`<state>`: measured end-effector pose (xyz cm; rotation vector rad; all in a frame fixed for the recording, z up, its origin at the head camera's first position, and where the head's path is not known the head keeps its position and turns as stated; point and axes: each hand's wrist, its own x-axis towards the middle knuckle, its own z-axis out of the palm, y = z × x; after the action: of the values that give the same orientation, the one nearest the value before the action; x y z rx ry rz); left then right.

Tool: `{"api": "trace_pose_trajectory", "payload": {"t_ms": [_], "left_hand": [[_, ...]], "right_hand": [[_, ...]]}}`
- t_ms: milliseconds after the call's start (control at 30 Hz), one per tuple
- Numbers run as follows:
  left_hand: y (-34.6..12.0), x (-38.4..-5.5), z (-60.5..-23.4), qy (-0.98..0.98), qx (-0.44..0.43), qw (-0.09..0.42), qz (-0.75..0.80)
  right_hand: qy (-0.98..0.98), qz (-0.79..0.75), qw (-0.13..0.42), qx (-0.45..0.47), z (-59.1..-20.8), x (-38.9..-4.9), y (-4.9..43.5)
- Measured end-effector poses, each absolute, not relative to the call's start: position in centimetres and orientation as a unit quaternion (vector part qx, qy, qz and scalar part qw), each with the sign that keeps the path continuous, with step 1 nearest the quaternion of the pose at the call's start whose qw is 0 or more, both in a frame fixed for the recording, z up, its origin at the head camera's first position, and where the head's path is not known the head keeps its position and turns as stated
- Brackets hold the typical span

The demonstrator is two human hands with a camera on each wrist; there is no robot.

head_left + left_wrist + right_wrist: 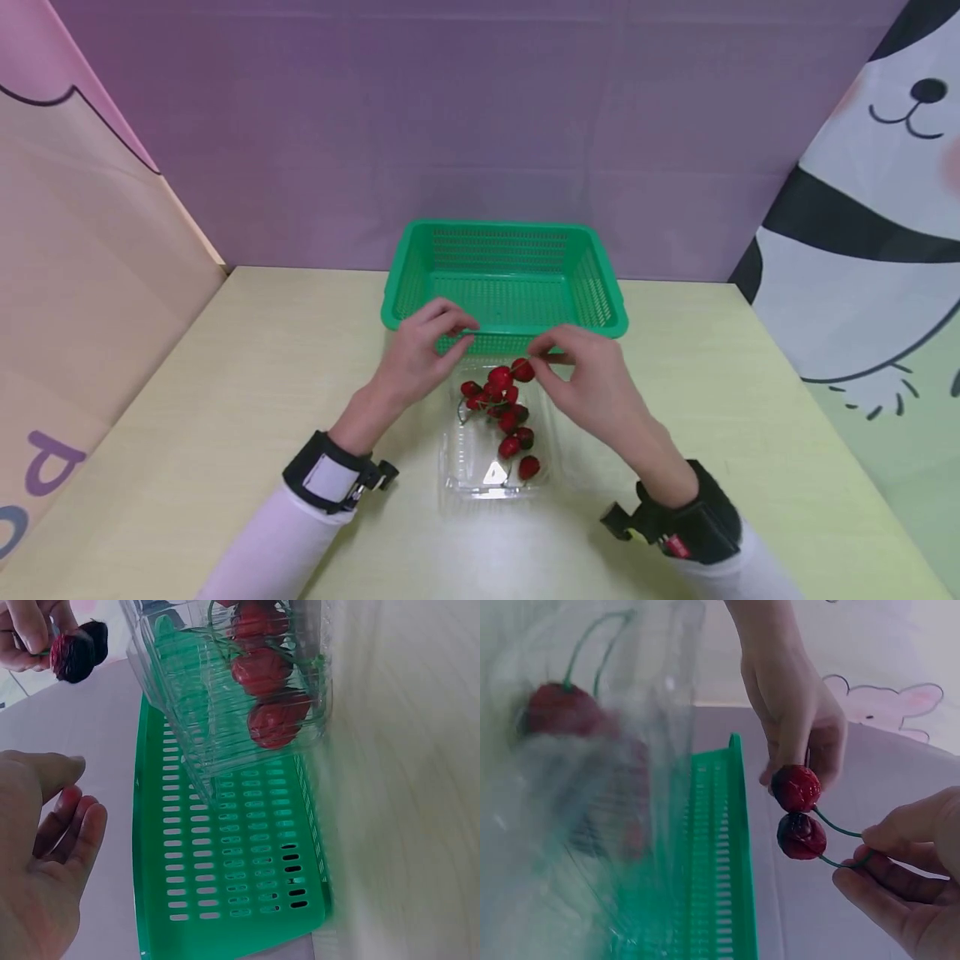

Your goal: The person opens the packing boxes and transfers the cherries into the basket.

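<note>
My right hand (592, 383) pinches the green stems of a pair of dark red cherries (802, 836) between thumb and fingers; the pair dangles above the far end of a clear plastic box (468, 454). Several more red cherries with stems (508, 423) lie in that box, most of them bunched toward its far side. To the left, my left hand (412, 354) hovers near the front rim of a green basket (506, 331). Its thumb and fingers are bent loosely with a gap between them, and it holds nothing.
The green basket stands behind the plastic box, close to the purple backdrop (480, 125). Both rest on a pale wooden table (300, 358). Printed panels flank the table, with a panda figure (885, 250) on the right one.
</note>
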<state>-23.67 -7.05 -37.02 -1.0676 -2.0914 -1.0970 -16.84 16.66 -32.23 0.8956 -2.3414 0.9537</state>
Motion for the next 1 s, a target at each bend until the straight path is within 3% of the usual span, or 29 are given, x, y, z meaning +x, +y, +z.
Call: {"api": "trace_pose_trajectory", "payload": {"t_ms": [633, 867, 1000], "left_hand": [[-6.5, -22.9, -37.0, -0.777, -0.465, 0.205, -0.371], [-6.3, -22.7, -37.2, -0.778, -0.501, 0.158, -0.344], [-6.2, -22.4, -36.9, -0.79, -0.509, 0.099, -0.328]], "right_hand": [[-0.824, 0.391, 0.328, 0.246, -32.1, -19.4, 19.4], [-0.826, 0.405, 0.33, 0.212, -32.4, -20.2, 19.9], [-0.828, 0.405, 0.332, 0.199, -32.6, -20.6, 20.2]]}}
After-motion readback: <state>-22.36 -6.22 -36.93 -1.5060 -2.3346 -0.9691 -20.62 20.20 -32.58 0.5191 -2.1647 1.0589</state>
